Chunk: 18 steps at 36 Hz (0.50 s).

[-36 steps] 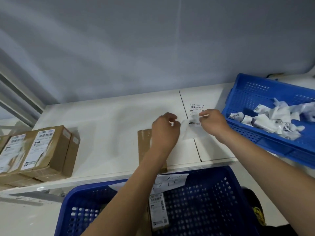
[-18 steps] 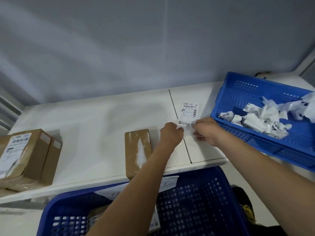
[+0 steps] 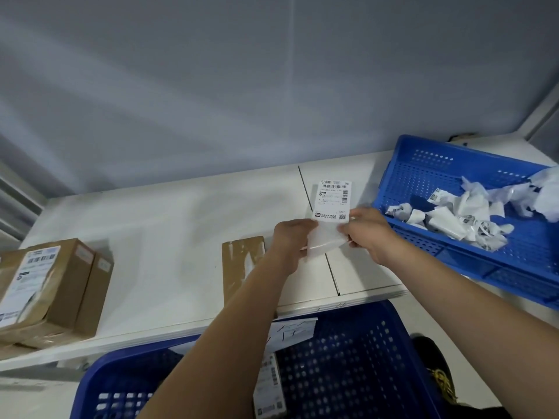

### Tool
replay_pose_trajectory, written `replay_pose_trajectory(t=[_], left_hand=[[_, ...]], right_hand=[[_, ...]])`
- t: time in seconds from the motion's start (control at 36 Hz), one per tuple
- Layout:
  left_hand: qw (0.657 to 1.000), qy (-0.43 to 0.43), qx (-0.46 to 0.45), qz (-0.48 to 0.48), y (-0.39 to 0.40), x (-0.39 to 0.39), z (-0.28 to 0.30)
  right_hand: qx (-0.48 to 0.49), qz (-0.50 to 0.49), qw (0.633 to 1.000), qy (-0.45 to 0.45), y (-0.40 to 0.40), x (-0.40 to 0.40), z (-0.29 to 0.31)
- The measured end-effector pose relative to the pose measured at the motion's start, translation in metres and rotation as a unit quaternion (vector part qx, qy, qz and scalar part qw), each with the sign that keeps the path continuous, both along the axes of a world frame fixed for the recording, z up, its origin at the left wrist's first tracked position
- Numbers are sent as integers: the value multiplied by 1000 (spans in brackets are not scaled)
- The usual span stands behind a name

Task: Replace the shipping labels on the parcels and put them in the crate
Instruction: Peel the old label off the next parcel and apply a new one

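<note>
Both hands, left hand (image 3: 292, 237) and right hand (image 3: 367, 232), are pinched on a shipping label (image 3: 332, 201) and its backing sheet (image 3: 323, 241), held above the tabletop (image 3: 169, 225) beside a bare parcel (image 3: 242, 261)

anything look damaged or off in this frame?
The parcel mid-table has a scuffed, whitish torn patch where a label was stripped. The leftmost box has a wrinkled, lifting label. Both hands are peeling a fresh label.
</note>
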<state>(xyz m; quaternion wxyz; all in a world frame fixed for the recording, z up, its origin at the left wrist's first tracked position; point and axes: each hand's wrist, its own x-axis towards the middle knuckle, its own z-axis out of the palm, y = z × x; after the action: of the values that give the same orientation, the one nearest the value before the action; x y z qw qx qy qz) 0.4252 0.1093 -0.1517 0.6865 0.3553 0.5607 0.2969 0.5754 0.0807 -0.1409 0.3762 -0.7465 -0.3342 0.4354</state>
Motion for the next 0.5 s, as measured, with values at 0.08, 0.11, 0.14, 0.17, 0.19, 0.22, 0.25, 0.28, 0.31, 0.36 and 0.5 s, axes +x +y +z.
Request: replay_pose_trajectory(t=[0.08,0.11,0.14,0.17,0.19,0.22,0.25,0.28,0.31,0.36,0.5], left_hand=[[1000,-26,12,9,0,-1,0],[999,-28,19,13,0,-1,0],[999,-27,25,21,0,-2,1],[999,-26,29,29,0,-2,2],[999,-25,31,36,0,-3,3],[998,-25,33,42,1,-3,3],[998,-26,36,47,0,-2,3],[998,-28,39,49,0,-2,4],[997,-30,44,50,-1,-1,6],[997,-27,58,46,-3,1,8],[994,-28,98,28,-7,6,12]], right_hand=[[18,21,999,-31,-2,-3,3],[25,26,999,-39,-3,-4,6],[31,28,998,-45,-3,-5,8],[37,30,998,-50,-4,-6,10],[43,33,997,-59,-4,-7,12],[50,37,996,-72,-5,-7,13],[56,39,994,-86,-5,-8,15],[63,40,992,-106,-6,-8,16],[73,41,987,-138,-7,-8,16],[111,46,963,-241,-10,-9,18],[195,140,904,-354,-9,-5,28]])
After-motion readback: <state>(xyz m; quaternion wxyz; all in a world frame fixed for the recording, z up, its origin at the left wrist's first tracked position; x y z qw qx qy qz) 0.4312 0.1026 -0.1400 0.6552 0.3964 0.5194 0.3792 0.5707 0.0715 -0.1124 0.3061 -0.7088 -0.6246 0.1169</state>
